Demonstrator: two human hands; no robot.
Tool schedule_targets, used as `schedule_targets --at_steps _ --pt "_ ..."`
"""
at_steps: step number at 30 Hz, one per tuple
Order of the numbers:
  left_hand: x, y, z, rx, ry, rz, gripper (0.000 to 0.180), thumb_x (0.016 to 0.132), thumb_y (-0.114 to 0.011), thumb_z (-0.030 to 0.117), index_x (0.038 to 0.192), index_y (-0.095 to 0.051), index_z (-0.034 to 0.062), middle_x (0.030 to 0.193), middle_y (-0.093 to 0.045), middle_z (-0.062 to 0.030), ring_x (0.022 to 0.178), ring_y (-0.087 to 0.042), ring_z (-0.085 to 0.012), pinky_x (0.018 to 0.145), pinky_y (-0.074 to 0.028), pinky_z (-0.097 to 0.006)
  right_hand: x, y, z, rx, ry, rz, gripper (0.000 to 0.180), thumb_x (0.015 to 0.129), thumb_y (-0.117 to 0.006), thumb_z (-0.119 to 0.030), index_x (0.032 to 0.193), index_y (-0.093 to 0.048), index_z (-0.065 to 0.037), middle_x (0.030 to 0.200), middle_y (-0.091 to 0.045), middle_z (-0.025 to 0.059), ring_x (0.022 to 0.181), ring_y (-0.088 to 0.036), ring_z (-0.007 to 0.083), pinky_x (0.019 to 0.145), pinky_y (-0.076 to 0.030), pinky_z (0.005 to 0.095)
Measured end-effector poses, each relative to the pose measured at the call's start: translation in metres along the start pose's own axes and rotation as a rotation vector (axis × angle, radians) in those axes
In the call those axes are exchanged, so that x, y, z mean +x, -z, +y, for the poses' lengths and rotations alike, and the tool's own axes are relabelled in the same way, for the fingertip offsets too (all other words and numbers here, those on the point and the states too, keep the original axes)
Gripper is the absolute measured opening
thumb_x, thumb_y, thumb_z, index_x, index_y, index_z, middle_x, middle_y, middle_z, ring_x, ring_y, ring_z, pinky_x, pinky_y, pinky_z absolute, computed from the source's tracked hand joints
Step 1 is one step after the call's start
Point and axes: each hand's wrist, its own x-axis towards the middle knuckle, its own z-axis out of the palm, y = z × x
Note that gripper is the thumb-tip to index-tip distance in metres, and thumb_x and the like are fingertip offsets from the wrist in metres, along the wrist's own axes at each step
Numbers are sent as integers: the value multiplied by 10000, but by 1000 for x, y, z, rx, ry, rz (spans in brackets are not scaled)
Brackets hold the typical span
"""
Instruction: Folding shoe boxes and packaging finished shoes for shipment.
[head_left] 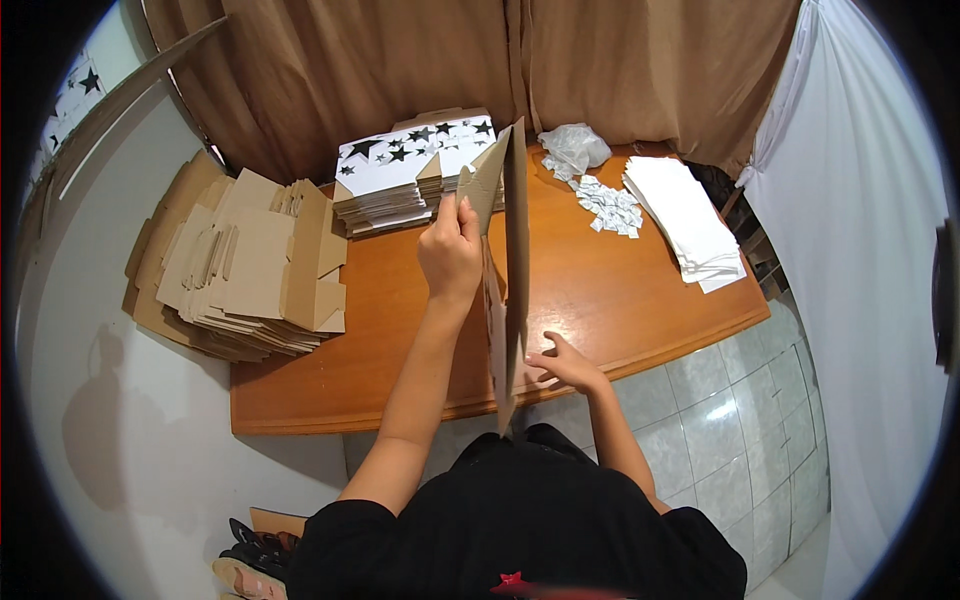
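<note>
A brown cardboard sheet (516,240), seen almost edge-on, stands upright over the front middle of the table. My left hand (452,250) is closed on a folded flap at its far upper end. My right hand (566,363) is on the right side of the sheet near its lower end, fingers spread; the fingertips are at the cardboard, and I cannot tell whether they press on it. A pale face with dark marks shows narrowly on the sheet's left side. Behind it lies a stack of flat white boxes with black stars (390,160).
Flattened brown cardboard boxes (250,260) are piled at the left against the wall. At the back right lie a clear plastic bag (575,148), many small white packets (608,208) and a stack of white paper sheets (685,220). Brown curtains (380,60) hang behind the wooden table (620,300).
</note>
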Motion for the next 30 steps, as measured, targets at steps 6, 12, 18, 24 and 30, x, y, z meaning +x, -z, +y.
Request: schedule_targets --at_steps 6,12,18,24,30 --pt "-3 -12 12 147 -38 -6 98 854 -558 144 839 -591 53 537 -570 -121 479 -581 -297 426 -436 -382 -6 -19 1 35 156 -16 1065 698 -658 -562 1351 -162 117 1189 -446 364 1025 -551 355 842 -459 374" --pt "3 -31 18 201 -59 57 106 853 -564 158 844 -603 61 559 -591 -109 491 -595 -280 434 -446 -369 0 -11 -9 -45 394 65 1097 661 -730 -440 1350 -105 140 1306 -317 378 1221 -390 408 1004 -334 400" --pt "24 -48 36 144 -11 133 125 853 -566 160 875 -617 49 570 -589 -125 503 -590 -297 453 -441 -363 29 53 -9 -304 302 59 892 698 -671 -267 1363 -175 61 1215 -437 352 1113 -490 411 900 -425 377" --pt "28 -36 32 -80 3 180 166 877 -547 145 948 -618 13 606 -590 -120 513 -582 -187 481 -432 -310 69 169 -3 -369 523 510 237 743 -606 -138 956 -612 -35 784 -609 237 785 -622 366 643 -458 426" --pt "-40 -10 -9 -275 348 103 230 917 -503 153 1032 -551 -40 791 -630 -78 645 -571 -102 534 -482 -264 80 222 -46 -560 607 856 244 766 -638 -144 996 -595 -73 777 -629 203 763 -609 380 631 -461 444"
